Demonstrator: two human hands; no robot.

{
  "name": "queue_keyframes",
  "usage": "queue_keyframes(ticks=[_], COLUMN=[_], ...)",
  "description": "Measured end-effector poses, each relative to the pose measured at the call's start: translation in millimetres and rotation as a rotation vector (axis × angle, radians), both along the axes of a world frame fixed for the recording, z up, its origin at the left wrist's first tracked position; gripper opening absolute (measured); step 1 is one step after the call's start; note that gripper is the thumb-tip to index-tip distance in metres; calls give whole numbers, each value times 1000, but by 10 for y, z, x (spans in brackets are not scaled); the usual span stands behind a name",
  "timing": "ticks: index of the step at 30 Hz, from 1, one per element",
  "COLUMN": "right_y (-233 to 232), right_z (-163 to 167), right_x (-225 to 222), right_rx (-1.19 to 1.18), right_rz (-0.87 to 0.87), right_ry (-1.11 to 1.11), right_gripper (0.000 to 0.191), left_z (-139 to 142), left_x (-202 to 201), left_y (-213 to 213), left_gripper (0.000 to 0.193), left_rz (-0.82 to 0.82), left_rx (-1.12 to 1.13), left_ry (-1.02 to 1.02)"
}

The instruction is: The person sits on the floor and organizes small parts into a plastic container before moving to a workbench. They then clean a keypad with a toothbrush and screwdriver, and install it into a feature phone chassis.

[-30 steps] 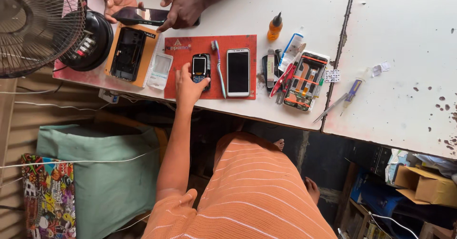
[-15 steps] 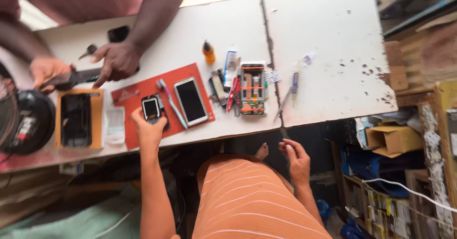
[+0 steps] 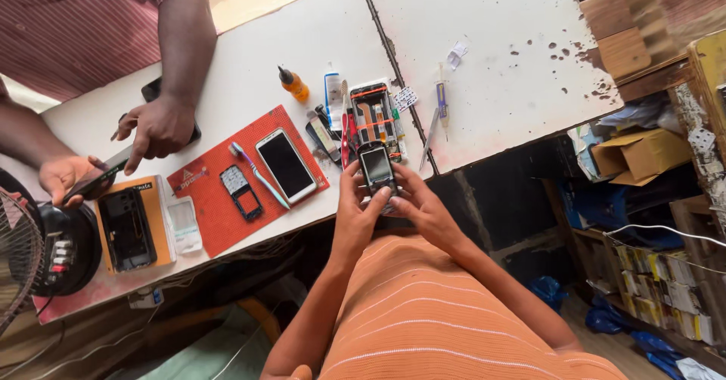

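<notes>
Both my hands hold a small dark phone [image 3: 376, 167] with a lit-looking screen, just off the table's near edge. My left hand [image 3: 355, 212] grips its left side and my right hand [image 3: 420, 204] its right side and bottom. On the red mat [image 3: 208, 210] lie a detached phone keypad frame [image 3: 241, 192], a toothbrush [image 3: 259, 173] and a white smartphone [image 3: 286, 165]. A tray of tools [image 3: 374, 115] sits right behind the phone that I hold.
Across the white table [image 3: 469, 17] another person's hands [image 3: 157, 127] hold a dark phone [image 3: 94, 179]. An orange box with a black phone [image 3: 130, 227], a small orange bottle [image 3: 293, 84], a syringe [image 3: 442, 102], tweezers [image 3: 429, 132] and a fan [image 3: 19, 251] are around. Shelves with boxes [image 3: 643, 153] stand at right.
My left hand lifted the small phone off the red mat and brought it to the right, where my right hand joined it. The keypad frame stayed on the mat. The camera view shifted.
</notes>
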State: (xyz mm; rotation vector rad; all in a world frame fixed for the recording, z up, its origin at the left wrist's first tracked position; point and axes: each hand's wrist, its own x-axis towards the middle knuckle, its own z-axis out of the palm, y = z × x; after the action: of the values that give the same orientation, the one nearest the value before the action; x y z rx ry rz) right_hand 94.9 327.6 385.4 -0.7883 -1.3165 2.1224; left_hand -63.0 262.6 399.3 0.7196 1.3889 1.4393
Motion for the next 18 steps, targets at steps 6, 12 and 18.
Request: queue_keyframes(ticks=[6, 12, 18], right_y=[18, 146, 523], right_z=[-51, 125, 183], right_x=[209, 271, 13], right_rx=[-127, 71, 877], right_rz=[-82, -111, -234], right_ry=[15, -201, -736], right_gripper=[55, 35, 24], left_z=[-42, -50, 1], left_x=[59, 51, 6], left_y=[-57, -157, -251], left_gripper=[64, 65, 62], left_rz=[-131, -119, -55], left_rx=[-11, -45, 8], left_ry=[-46, -86, -182])
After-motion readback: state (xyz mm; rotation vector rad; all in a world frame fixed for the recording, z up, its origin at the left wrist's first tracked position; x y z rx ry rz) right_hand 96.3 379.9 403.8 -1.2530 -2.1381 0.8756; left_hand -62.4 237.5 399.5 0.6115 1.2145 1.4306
